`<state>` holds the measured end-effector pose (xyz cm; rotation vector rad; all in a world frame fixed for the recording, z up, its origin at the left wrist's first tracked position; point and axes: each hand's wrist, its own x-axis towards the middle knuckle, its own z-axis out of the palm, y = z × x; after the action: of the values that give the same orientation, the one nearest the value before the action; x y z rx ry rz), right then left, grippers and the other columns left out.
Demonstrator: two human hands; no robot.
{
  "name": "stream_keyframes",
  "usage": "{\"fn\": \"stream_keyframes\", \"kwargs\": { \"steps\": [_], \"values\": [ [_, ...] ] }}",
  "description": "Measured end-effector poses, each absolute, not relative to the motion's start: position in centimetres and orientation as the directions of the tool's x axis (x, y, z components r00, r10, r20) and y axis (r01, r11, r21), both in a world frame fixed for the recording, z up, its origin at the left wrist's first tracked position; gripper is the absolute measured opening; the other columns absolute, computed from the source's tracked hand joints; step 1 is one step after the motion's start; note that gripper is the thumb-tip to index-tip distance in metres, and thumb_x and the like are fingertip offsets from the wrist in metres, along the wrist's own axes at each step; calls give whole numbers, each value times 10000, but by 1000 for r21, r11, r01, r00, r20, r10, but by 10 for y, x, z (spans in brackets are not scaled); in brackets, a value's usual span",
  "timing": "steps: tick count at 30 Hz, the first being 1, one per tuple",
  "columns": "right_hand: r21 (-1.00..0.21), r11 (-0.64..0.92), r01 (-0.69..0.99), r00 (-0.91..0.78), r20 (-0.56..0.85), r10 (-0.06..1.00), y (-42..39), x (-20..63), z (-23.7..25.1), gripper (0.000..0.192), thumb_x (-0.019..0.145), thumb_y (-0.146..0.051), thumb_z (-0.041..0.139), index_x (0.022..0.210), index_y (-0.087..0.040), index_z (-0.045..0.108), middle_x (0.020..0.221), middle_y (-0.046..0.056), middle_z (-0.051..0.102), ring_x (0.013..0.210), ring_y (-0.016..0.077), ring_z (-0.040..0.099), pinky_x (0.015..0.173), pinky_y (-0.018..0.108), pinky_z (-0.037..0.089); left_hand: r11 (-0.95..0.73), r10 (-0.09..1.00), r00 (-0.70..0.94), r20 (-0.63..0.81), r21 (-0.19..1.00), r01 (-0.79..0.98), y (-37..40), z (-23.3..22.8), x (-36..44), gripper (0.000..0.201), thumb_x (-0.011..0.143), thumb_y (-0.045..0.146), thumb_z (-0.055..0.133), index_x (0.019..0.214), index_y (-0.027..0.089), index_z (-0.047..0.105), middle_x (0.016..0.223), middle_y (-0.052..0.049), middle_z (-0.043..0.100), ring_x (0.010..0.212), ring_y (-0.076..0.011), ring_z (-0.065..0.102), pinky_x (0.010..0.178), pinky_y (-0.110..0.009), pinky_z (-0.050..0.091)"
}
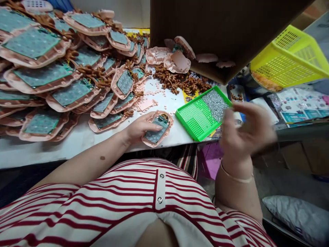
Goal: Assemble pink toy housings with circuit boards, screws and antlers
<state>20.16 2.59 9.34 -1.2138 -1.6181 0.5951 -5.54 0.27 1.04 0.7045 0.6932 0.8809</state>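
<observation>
Head view: at the dial's centre, our left hand grips a pink, scalloped plastic shell with a grey-green circuit board. At three o'clock, near a bright-green perforated plastic tray of small silvery pieces, our right hand is blurred; we cannot tell whether its fingers hold anything.

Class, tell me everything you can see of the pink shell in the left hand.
The pink shell has a wavy edge and looks like plastic. Inside are a grey-blue panel, some green board and thin yellow wires towards the far end. It faces open side up in the left hand, the thumb across the panel, near the table's front edge.
</observation>
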Motion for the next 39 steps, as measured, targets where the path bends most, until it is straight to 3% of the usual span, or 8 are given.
{"fn": "stream_keyframes", "kwargs": {
  "steps": [4, 11, 13, 16, 21, 25, 34, 39],
  "values": [
    [-518, 489, 702, -439, 227, 870, 120, 150, 74, 116, 854, -249, 623, 887, -193, 720, 910, 74, 712, 860, 219, 644, 867, 422, 524, 493, 842, 475, -257, 725, -482, 4, 4, -55, 426, 654, 206, 801, 1057, 137, 679, 843, -98, 731, 693, -198, 684, 599, -276, 541],
    [-145, 349, 926, -354, -10, 935, 211, 104, 30, 364, 808, -329, 716, 1035, -46, 684, 1133, 241, 654, 1087, 362, 594, 982, 523, 467, 485, 856, 447, -258, 700, -525, 7, 5, -59, 421, 681, 227, 806, 1075, 149, 678, 831, -90, 737, 682, -187, 666, 591, -267, 521],
    [-211, 349, 913, -348, 39, 936, 214, 107, 26, 348, 748, -282, 775, 1009, -73, 677, 1053, 191, 667, 1025, 330, 605, 951, 512, 483, 468, 870, 425, -252, 694, -547, 9, 7, -60, 413, 683, 220, 801, 1072, 153, 677, 838, -85, 738, 683, -182, 667, 604, -266, 523],
    [-522, 319, 791, -272, 166, 948, 208, 117, 27, 220, 717, -171, 779, 898, -136, 658, 814, 56, 633, 799, 201, 594, 809, 416, 517, 461, 879, 399, -261, 677, -573, 11, 8, -60, 393, 681, 211, 787, 1051, 144, 673, 827, -84, 734, 660, -175, 662, 595, -264, 517],
    [-961, 173, 217, -285, 107, 953, 148, 130, 42, 225, 735, -314, 829, 850, -191, 679, 713, -24, 619, 625, 97, 551, 630, 283, 482, 502, 858, 406, -314, 677, -538, 9, 8, -59, 397, 641, 193, 786, 1010, 109, 666, 796, -90, 728, 649, -183, 659, 592, -269, 498],
    [-999, 17, 51, -346, -1, 938, 87, 137, 43, 247, 702, -389, 866, 841, -225, 744, 706, -31, 675, 618, 82, 576, 611, 248, 478, 506, 847, 439, -299, 706, -495, 8, 7, -60, 407, 634, 178, 764, 1024, 105, 673, 813, -85, 728, 682, -184, 658, 635, -280, 496],
    [-994, -69, 83, -324, -93, 942, 52, 134, 28, 261, 706, -434, 848, 810, -220, 741, 700, -33, 677, 614, 86, 544, 614, 256, 468, 506, 840, 450, -303, 738, -447, 7, 5, -61, 364, 607, 172, 754, 953, 99, 668, 771, -81, 728, 646, -186, 652, 620, -289, 491],
    [-963, 129, 237, -338, 43, 940, 48, 133, 29, 204, 773, -396, 798, 842, -218, 728, 790, -3, 695, 730, 122, 603, 713, 299, 487, 501, 842, 437, -315, 758, -419, 6, 4, -61, 374, 608, 180, 764, 956, 105, 648, 763, -75, 726, 640, -188, 652, 607, -289, 499]
  ]
}}
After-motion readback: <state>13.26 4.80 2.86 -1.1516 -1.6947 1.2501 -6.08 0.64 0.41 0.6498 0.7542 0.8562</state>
